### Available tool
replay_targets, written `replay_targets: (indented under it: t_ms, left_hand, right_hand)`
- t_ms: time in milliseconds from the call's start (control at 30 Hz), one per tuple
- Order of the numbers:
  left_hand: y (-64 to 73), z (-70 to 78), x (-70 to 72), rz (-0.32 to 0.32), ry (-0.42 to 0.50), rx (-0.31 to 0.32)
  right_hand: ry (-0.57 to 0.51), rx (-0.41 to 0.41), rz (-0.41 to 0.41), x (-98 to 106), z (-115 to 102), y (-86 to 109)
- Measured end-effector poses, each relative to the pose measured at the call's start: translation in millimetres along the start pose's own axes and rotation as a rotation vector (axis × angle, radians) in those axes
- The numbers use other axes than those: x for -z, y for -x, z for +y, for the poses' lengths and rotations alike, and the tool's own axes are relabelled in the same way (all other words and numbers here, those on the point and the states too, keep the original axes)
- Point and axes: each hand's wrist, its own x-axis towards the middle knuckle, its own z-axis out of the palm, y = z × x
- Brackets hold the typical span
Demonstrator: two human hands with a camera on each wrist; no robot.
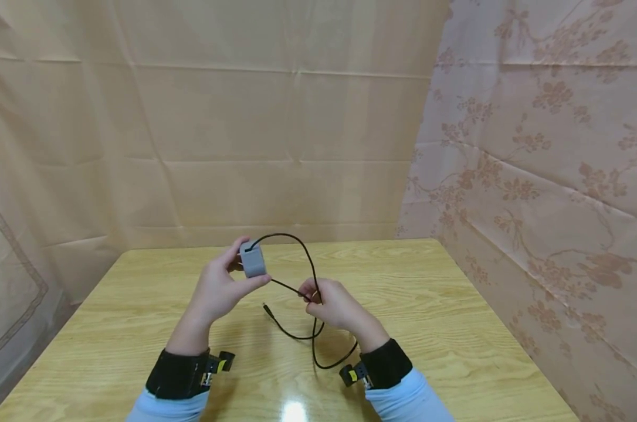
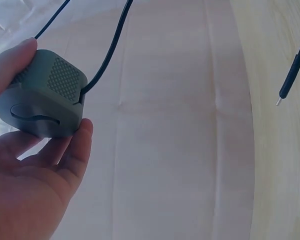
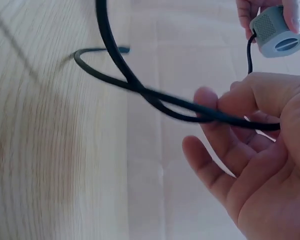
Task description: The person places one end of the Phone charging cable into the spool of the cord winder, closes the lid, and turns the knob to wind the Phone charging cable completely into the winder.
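Observation:
My left hand (image 1: 220,287) holds a small grey rounded box (image 1: 253,260) between thumb and fingers, raised above the table. The left wrist view shows a textured panel on the box (image 2: 45,95) and a face with a curved slot. A black cable (image 1: 312,258) leaves the box and arcs over to my right hand (image 1: 334,302). Thumb and fingers of that hand pinch the cable, where a second strand also runs straight across from the box. Below the right hand the cable hangs in loops. Its free end carries a slim plug (image 1: 268,311) with a metal tip.
Beneath both hands is a light wood-grain table (image 1: 445,328). A plain beige cloth (image 1: 218,117) hangs behind its far edge, and a flower-patterned cloth (image 1: 551,176) hangs along the right. Both wrists wear black bands (image 1: 177,375) with small cameras.

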Motion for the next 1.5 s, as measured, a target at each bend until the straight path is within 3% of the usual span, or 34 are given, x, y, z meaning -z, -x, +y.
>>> replay_targets:
  t_ms: [400, 633, 867, 1233, 1400, 1500]
  left_hand:
    - [-0.3, -3.7, 8.5, 0.077, -0.074, -0.076]
    - [0.8, -2.5, 11.8, 0.099, -0.091, -0.112]
    - [1.1, -1.8, 17.8, 0.124, -0.104, -0.120]
    - [2.4, -4.3, 27.7, 0.146, -0.097, -0.122]
    - [2.6, -6.4, 31.4, 0.148, -0.095, -0.102]
    - [2.9, -9.3, 33.8, 0.148, -0.093, -0.102]
  right_hand:
    - [0.203, -0.049, 0.031, 12, 12, 5.0]
    - [0.323, -0.028, 0.166, 24, 19, 8.2]
    - [0.331, -0.030, 0.250, 38, 28, 12.4]
    - [0.279, -0.045, 0.216, 56, 42, 18.2]
    - [0.241, 0.001, 0.182, 64, 45, 21.3]
    - [0.272, 0.041, 0.178, 66, 50, 23.3]
